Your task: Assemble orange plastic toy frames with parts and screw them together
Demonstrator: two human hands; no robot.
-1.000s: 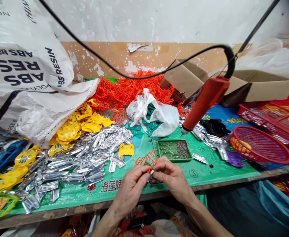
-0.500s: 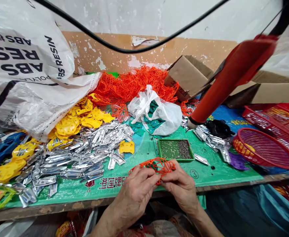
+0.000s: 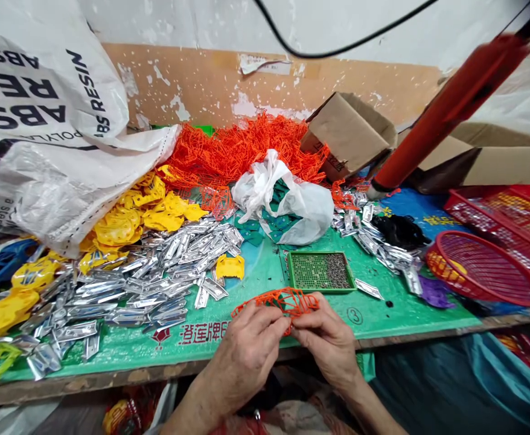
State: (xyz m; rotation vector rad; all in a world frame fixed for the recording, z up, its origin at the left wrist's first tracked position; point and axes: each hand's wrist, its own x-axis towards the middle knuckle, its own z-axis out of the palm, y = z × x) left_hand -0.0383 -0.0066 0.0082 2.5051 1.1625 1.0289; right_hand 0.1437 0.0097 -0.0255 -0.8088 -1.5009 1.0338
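Note:
An orange lattice-like plastic piece (image 3: 287,299) is held between both hands at the front edge of the table. My left hand (image 3: 252,344) grips its left and middle part, fingers bent around it. My right hand (image 3: 331,338) pinches its right end, thumb and fingertips close to the left fingertips. Whether something small sits between the fingertips is hidden. Just beyond the hands lies a green tray (image 3: 322,272) of small metal bits. A yellow plastic part (image 3: 230,266) rests to its left, near a heap of silver metal plates (image 3: 156,284).
Behind are an orange plastic pile (image 3: 242,148), a white bag (image 3: 308,208) with green pieces, and cardboard boxes (image 3: 351,130). A red tool (image 3: 450,112) hangs at the right above red baskets (image 3: 486,269). At left are yellow parts (image 3: 118,225) and a large white sack (image 3: 52,175).
The red tool hangs farther right and higher, and the black cable has shifted right. The view has moved slightly. Both hands keep hold of the orange piece in nearly the same pose.

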